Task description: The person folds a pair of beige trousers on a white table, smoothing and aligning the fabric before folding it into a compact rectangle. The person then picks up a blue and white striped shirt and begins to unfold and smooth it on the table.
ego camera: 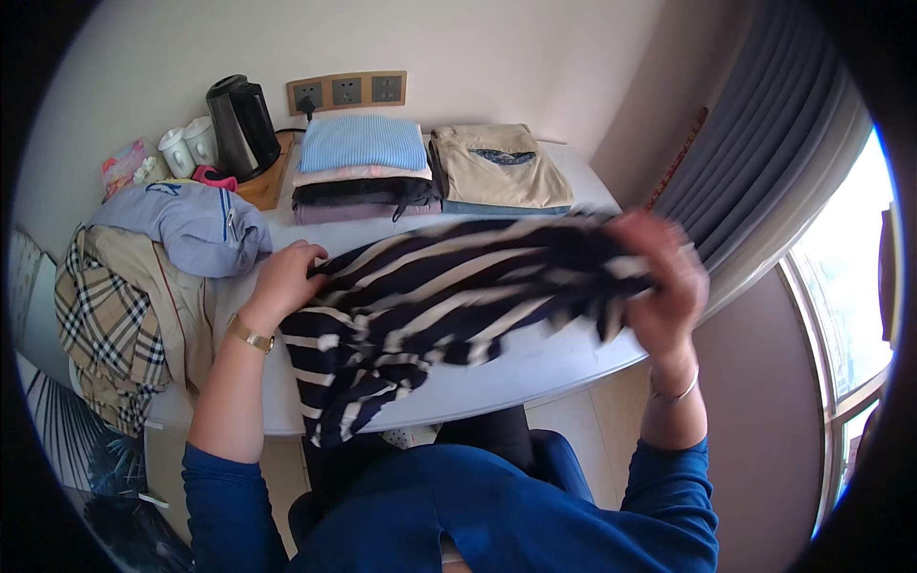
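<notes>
A dark garment with cream stripes is stretched between my two hands over the white table. My left hand, with a gold-toned watch at the wrist, pinches its left part. At the other end, my right hand holds a bunched part of the cloth; this hand is blurred and wears a bangle. A lower part of the garment hangs over the table's front edge. Behind it stand a folded stack topped by a blue striped cloth and another topped by beige trousers or similar folded clothing.
Loose clothes lie at the left: a light blue garment, a beige one and a plaid one. An electric kettle and lidded white mugs stand at the back left. A grey curtain hangs at the right.
</notes>
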The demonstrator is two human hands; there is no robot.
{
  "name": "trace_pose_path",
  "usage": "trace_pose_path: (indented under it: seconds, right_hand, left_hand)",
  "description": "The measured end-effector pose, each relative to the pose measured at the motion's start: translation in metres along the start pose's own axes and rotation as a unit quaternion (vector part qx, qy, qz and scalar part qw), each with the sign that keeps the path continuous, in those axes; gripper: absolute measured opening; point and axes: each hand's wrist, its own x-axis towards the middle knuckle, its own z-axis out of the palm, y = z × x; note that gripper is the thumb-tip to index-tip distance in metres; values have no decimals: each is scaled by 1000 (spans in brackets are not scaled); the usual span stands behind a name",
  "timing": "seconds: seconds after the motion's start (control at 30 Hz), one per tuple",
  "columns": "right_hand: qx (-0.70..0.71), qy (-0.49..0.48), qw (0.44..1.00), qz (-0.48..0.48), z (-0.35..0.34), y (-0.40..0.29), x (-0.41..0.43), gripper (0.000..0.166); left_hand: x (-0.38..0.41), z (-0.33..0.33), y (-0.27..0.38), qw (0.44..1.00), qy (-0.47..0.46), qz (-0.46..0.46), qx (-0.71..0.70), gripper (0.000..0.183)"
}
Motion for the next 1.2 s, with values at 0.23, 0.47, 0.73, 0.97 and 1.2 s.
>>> trace_pose_path:
  seconds: [0.23, 0.47, 0.73, 0.97, 1.2]
  right_hand:
    - [-292, -215, 900, 241, -20, 72, -63, 50]
    - [122, -271, 946, 132, 44, -22, -64, 68]
    - [165, -251, 953, 33, 118, -93, -90, 33]
    - [463, -360, 797, 146, 55, -56, -71, 28]
    - [297, -253, 891, 232, 38, -37, -91, 33]
  left_hand:
    - [-5, -35, 25, 986, -148, 33, -66, 22]
    - [23, 8, 8, 948, 1, 20, -316, 29]
    - [88, 60, 65, 971, 15, 205, -120, 40]
    - [108, 85, 84, 995, -42, 56, -68, 58]
    - [57, 7, 68, 951, 278, 84, -105, 31]
